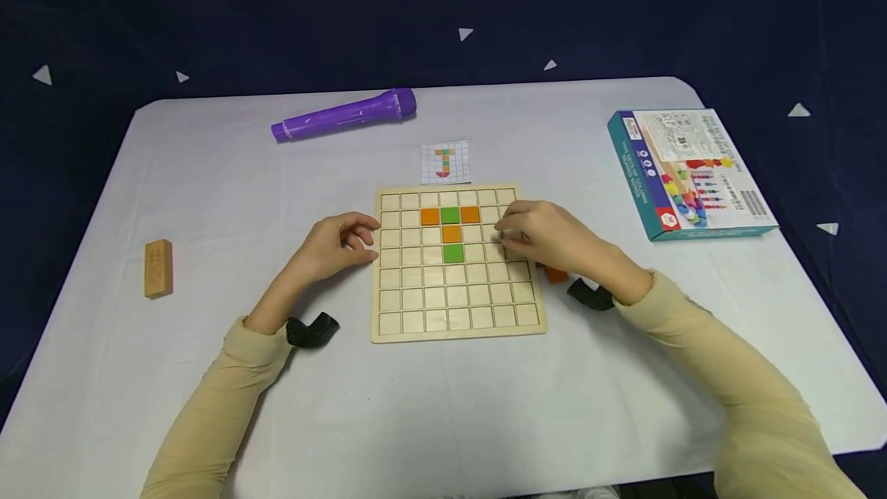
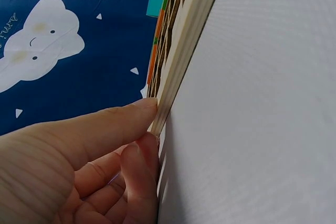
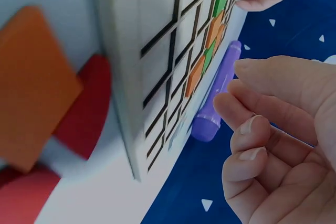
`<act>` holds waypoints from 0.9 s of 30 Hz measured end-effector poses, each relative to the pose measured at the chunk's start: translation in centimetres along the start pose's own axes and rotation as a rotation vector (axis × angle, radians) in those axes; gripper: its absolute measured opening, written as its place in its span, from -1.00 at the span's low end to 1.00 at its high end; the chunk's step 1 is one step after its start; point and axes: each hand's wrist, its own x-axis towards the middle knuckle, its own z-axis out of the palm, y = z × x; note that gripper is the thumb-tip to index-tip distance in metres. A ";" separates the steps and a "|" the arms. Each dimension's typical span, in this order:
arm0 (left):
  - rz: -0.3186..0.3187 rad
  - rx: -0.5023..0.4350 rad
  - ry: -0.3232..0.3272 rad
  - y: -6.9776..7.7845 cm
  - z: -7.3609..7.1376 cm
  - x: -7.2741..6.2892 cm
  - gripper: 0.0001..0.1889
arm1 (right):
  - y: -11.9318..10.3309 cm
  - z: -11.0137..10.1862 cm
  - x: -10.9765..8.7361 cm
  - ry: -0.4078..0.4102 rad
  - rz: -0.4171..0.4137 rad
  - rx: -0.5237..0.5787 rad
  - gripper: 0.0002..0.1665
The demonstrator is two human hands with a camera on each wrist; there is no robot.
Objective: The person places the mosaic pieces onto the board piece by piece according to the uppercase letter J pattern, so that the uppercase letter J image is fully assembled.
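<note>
A square wooden grid board lies mid-table. Orange tiles and green tiles form a T-like shape in its cells. My left hand touches the board's left edge with thumb and finger, spread apart along it in the head view. Above the right side hovers my right hand, fingers loosely bent; nothing shows between thumb and fingertips. Beside the board's right edge, partly covered by that hand, lie a loose orange tile and red curved pieces. Behind the board lies a pattern card.
A purple tube-shaped thing lies at the back left. The toy box is at the back right. A small wooden block sits far left. Black straps hang by both wrists.
</note>
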 end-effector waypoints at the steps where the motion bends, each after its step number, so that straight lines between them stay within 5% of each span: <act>1: 0.000 0.001 0.001 0.0 0.0 0.0 -0.57 | 0.1 0.0 -0.2 -0.003 0.007 -0.003 -0.81; 15: -0.002 -0.009 -0.007 0.1 0.0 -0.1 -0.58 | 1.6 -0.5 -3.6 0.040 0.058 -0.034 -0.86; 27: 0.007 -0.010 -0.010 0.1 -0.1 0.0 -0.58 | 2.4 -0.4 -5.8 0.077 0.016 -0.031 -0.91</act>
